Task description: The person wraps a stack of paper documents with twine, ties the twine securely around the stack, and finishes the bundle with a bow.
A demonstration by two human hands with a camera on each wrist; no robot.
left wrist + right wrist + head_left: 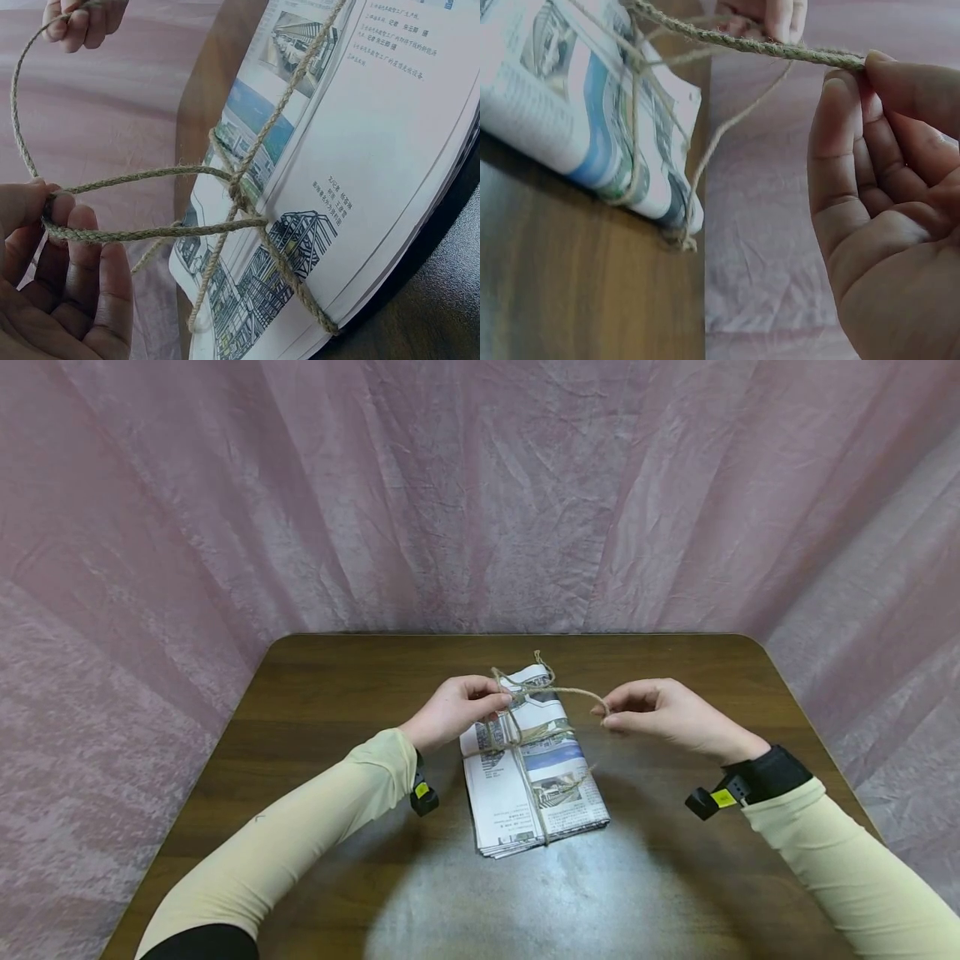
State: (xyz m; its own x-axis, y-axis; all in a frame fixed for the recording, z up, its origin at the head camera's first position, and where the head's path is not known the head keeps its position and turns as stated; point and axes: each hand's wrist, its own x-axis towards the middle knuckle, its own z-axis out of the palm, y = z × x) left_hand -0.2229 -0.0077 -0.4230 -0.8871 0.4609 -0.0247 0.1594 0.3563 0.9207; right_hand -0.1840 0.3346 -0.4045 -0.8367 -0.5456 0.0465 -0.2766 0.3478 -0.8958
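A folded stack of newspapers (498,802) lies on the table, with jute twine (281,105) wrapped lengthwise and across it and crossing in a knot (235,196) on top. Above the stack's far end, my left hand (468,703) pinches the twine between thumb and fingers. In the left wrist view a loop of twine runs from the knot to those fingertips. Off to the right of the stack, my right hand (660,714) pinches another stretch of the twine (772,49) between thumb and forefinger. That stretch bows across from the left hand.
The brown wooden table (337,693) has rounded far corners. Pink velvet curtain (480,510) hangs behind it and at both sides. A knotted twine end (682,241) trails off the stack's far end. Each wrist wears a small black camera (705,802).
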